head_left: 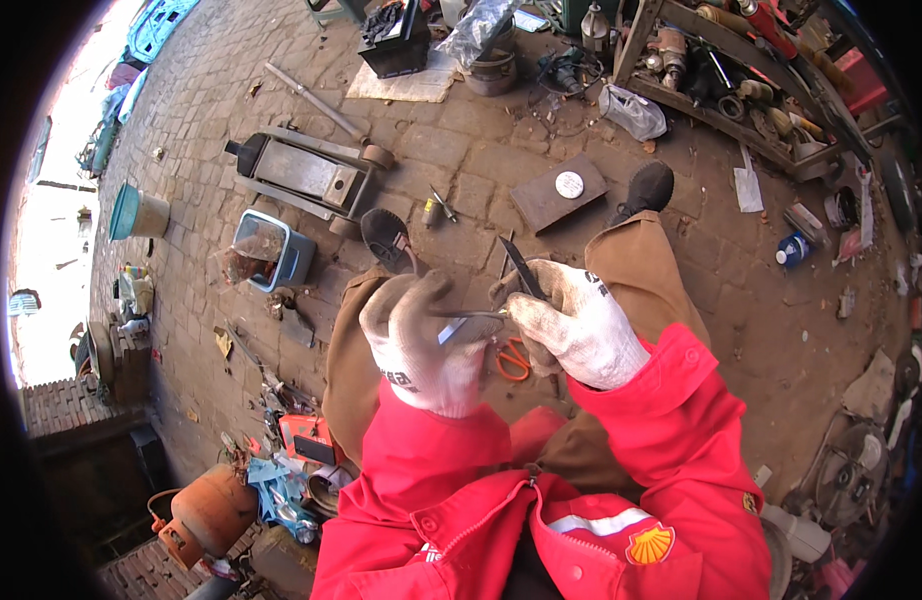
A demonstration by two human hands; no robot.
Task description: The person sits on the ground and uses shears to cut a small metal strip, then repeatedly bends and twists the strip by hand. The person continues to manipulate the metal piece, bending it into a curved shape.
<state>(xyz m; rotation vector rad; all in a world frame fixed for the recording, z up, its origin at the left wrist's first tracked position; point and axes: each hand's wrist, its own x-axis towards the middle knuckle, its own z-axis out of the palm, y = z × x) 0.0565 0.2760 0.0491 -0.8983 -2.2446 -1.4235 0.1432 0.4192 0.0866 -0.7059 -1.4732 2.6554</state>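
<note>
White work gloves with grimy fingers cover both my hands, held close together above my lap. My left hand [416, 345] is closed on a thin grey cord-like piece [471, 314] that runs across to my right fingertips. From my closed right hand [578, 322] a dark, flat, narrow strip [521, 266], much like a knife blade, sticks up and to the left. Its lower end is hidden in the glove. Just below the hands, orange loop handles [514, 360], like those of scissors, show in part; I cannot tell what bears them.
On the brick paving lie a floor jack [301, 172], a blue bin [281, 255], a screwdriver [441, 205] and a dark flat block [559, 193] with a white round lid. A parts rack [716, 105] stands far right. An orange gas cylinder [213, 512] is near left.
</note>
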